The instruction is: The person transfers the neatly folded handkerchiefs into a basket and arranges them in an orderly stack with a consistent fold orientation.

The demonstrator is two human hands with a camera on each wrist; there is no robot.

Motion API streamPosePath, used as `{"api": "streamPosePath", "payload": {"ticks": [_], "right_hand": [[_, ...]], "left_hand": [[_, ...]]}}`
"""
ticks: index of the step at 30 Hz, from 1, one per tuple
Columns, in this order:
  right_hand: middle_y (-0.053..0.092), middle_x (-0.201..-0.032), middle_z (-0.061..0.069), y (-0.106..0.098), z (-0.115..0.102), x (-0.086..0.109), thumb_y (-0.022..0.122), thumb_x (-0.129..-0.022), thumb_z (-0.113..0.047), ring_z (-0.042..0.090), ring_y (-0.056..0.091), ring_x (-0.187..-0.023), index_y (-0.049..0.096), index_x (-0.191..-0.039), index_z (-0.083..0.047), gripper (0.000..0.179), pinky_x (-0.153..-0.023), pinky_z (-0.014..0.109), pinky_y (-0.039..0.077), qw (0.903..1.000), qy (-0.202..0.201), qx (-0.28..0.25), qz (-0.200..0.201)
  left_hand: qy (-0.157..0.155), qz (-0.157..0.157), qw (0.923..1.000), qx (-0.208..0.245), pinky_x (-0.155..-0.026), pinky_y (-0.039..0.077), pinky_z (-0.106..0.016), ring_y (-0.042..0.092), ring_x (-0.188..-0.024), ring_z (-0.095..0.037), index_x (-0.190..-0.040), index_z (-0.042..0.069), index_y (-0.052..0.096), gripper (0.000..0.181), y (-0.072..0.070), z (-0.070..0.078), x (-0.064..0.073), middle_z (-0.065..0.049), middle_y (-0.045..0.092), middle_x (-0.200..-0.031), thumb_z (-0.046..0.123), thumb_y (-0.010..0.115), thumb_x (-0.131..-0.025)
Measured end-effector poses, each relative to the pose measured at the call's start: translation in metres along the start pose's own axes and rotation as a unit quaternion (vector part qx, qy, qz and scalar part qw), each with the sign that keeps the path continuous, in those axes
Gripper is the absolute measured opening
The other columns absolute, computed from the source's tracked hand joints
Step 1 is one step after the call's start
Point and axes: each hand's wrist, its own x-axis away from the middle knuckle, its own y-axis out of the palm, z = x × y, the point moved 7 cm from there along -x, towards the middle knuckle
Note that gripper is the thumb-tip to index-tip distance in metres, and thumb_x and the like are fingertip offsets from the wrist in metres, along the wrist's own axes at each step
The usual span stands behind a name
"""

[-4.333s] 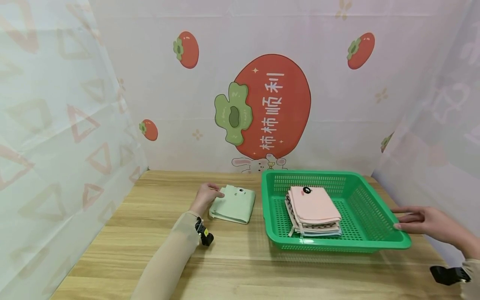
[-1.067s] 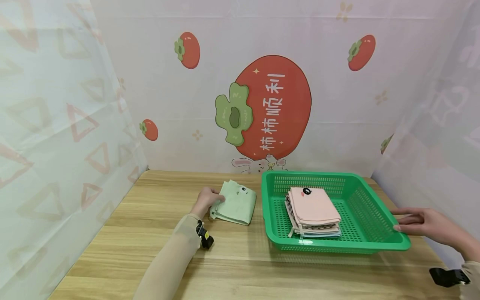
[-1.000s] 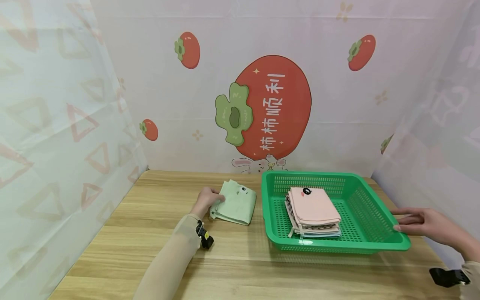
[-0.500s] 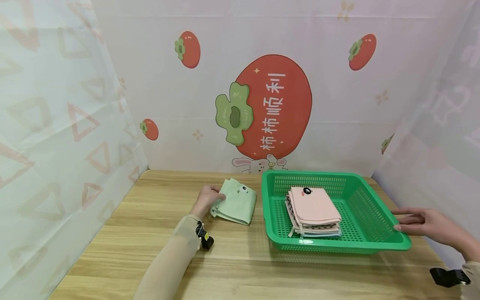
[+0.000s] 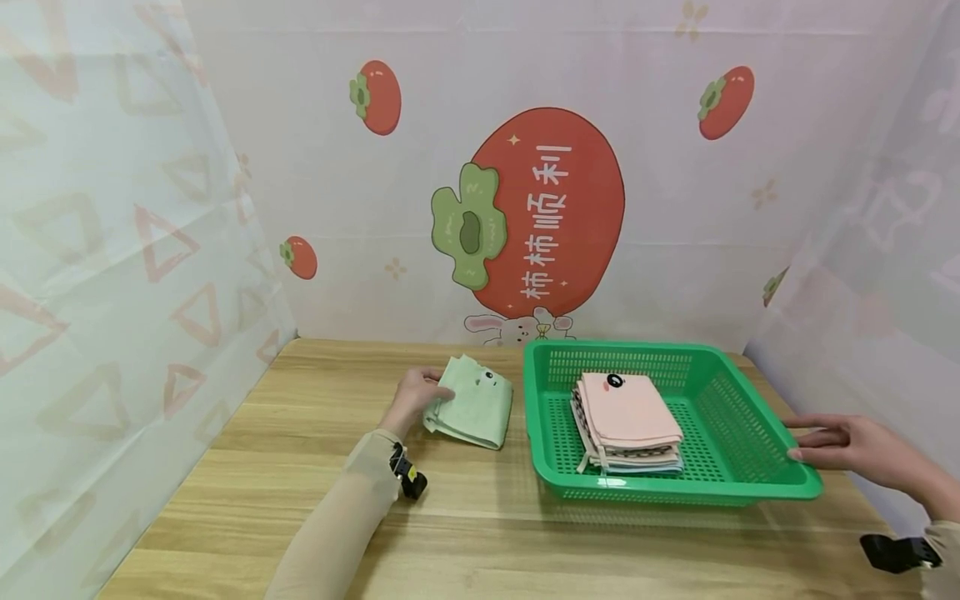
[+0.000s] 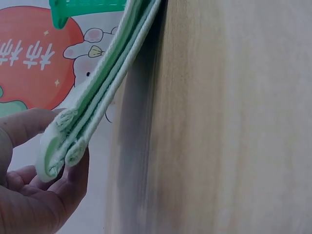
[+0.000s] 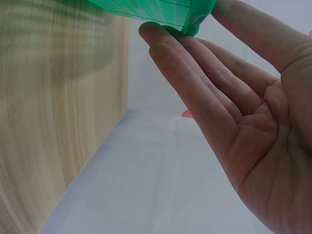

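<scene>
My left hand [image 5: 414,395] pinches the left edge of a folded light-green towel [image 5: 476,408] with a small face on it. In the left wrist view, the towel's folded layers [image 6: 105,80] run between thumb and fingers, that edge raised at a slant off the wood. On the right, my right hand [image 5: 851,448] holds the right rim of a green plastic basket [image 5: 750,492], thumb over the rim and fairly straight fingers [image 7: 195,97] beneath it. Inside the basket lies a stack of folded towels, a pink one [image 5: 633,412] with a black-and-white eye on top.
The wooden table [image 5: 300,467] carries the basket at right and the green towel left of it. Behind stands a white wall cloth [image 5: 337,183] printed with red persimmons. Cloth walls also close off both sides.
Compared with the earliest frame, the green towel's left edge is lifted and the towel tilts in my left hand. My right hand and the basket have hardly moved.
</scene>
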Motion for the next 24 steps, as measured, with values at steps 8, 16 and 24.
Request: {"api": "streamPosePath", "payload": {"ticks": [8,16,24], "right_hand": [[0.064,-0.112,0.027,0.001,0.003,-0.001,0.060,-0.093,-0.033,-0.009,0.060,-0.082,0.042,-0.135,0.012,0.064,-0.066,0.026,0.056,1.0000,0.001,0.004,0.000],[0.064,-0.112,0.027,0.001,0.003,0.000,0.059,-0.093,-0.033,-0.010,0.059,-0.082,0.041,-0.135,0.012,0.064,-0.067,0.027,0.056,1.0000,0.004,0.004,0.000],[0.064,-0.111,0.028,0.000,0.002,0.000,0.060,-0.093,-0.032,-0.010,0.060,-0.081,0.041,-0.134,0.013,0.064,-0.067,0.028,0.056,1.0000,0.001,0.002,0.005]], "left_hand": [[0.016,-0.019,0.9991,-0.033,-0.071,0.054,-0.028,0.061,-0.085,-0.023,-0.103,-0.004,0.067,0.036,0.001,0.006,0.004,-0.017,0.066,-0.101,-0.001,0.077,-0.068],[0.011,-0.037,0.9983,-0.045,-0.069,0.056,-0.029,0.064,-0.080,-0.022,-0.105,-0.003,0.068,0.037,0.001,0.010,0.011,-0.017,0.067,-0.099,0.001,0.077,-0.070],[0.015,-0.038,0.9976,-0.056,-0.067,0.056,-0.027,0.064,-0.077,-0.019,-0.104,-0.002,0.069,0.035,0.000,0.014,0.014,-0.015,0.068,-0.097,0.003,0.078,-0.071]]}}
